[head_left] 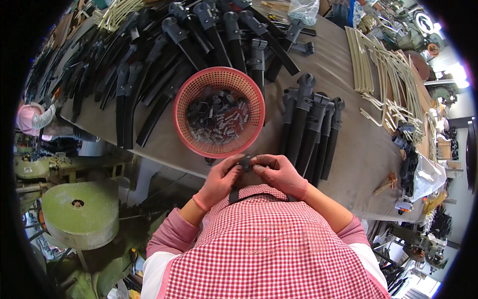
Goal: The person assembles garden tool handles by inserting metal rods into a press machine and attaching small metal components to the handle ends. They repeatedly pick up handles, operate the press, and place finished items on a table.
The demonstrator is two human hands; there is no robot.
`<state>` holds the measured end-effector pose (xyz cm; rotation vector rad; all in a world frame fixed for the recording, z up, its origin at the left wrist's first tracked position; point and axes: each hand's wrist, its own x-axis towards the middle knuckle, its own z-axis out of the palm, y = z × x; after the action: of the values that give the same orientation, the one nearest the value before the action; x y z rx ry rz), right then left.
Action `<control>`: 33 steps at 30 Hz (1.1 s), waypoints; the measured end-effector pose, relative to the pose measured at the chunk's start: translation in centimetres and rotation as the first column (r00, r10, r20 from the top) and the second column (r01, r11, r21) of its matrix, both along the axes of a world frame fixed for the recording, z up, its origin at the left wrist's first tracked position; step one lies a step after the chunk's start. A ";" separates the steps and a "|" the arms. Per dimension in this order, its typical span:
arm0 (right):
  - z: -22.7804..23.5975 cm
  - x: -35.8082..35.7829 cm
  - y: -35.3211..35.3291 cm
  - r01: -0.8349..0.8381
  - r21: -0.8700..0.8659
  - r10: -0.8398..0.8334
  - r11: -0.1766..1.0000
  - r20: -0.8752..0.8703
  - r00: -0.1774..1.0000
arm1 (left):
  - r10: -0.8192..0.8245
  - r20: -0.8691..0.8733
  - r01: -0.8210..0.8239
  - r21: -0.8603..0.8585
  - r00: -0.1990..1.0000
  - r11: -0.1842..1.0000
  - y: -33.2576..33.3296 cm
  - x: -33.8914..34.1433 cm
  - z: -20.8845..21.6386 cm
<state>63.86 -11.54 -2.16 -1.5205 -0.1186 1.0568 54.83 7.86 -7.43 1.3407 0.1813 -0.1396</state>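
My left hand (pixel 222 181) and my right hand (pixel 281 174), both in pinkish work gloves, meet in front of my apron at the table's near edge. Between their fingertips they pinch a small dark part (pixel 245 162), mostly hidden by the fingers, its exact kind unclear. Just beyond the hands stands a round red plastic basket (pixel 180 130) holding several small metal springs (pixel 231 122) and black clip-like pieces (pixel 211 102). Right of the basket lie several black tubes with grey jointed heads (pixel 314 117), side by side.
More black tubes with grey heads (pixel 206 30) pile up across the table's far left. Bent cream-coloured rods (pixel 381 74) lie at the right, near a hammer (pixel 386 183) and a clear plastic bag (pixel 427 175). A green machine (pixel 79 212) stands left, below the table. Another person (pixel 35 119) is at far left.
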 end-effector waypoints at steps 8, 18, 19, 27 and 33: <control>-2.8 0.4 -1.2 0.457 0.128 -0.289 0.880 -0.620 0.730 | 0.213 0.010 -0.059 0.973 0.977 0.225 11.9 -6.1 -12.2; -2.0 1.0 -2.9 0.544 0.057 -0.449 0.837 -0.497 0.743 | -0.424 0.224 -0.257 0.966 0.877 -0.021 11.6 3.9 -7.0; -1.8 1.1 -2.9 0.526 0.089 -0.431 0.846 -0.468 0.772 | -0.458 0.051 -0.162 0.965 0.888 -0.208 10.7 6.5 -7.1; -0.1 1.9 -5.2 0.457 0.145 -0.333 0.877 -0.502 0.798 | -0.278 -0.563 0.347 0.755 0.778 -0.556 9.2 15.5 -7.0; 0.2 3.0 -4.1 0.503 0.292 -0.347 0.813 -0.449 0.823 | -0.141 -0.112 0.167 0.269 0.984 0.949 7.2 12.7 -3.0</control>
<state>66.87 -15.65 -1.91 -0.8865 0.2647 0.8636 67.57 15.03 -10.41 1.6300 0.1773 -0.3177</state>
